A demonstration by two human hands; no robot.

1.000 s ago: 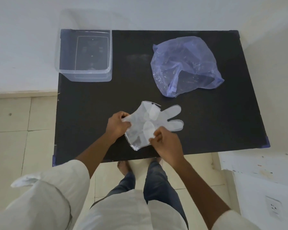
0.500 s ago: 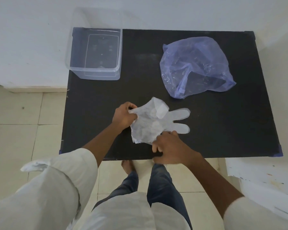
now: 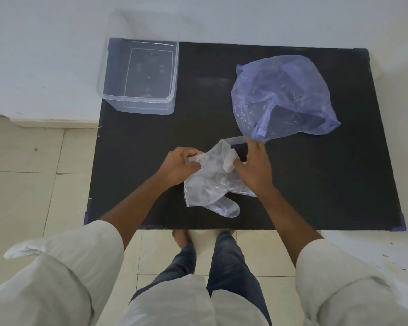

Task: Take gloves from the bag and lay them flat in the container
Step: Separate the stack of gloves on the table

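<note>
Both hands, left (image 3: pixel 178 164) and right (image 3: pixel 254 168), grip gloves (image 3: pixel 212 184) near bag (image 3: pixel 280 97); container (image 3: pixel 172 67) holds 0, none laid yet.

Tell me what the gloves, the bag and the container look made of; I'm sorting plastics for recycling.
Gloves: thin clear plastic film, probably polyethylene; see-through, crinkled and limp.
Bag: thin plastic film tinted bluish-purple, translucent, wrinkled and glossy.
Container: rigid clear plastic; straight walls hold their shape, and moulded marks show through its base.
</note>
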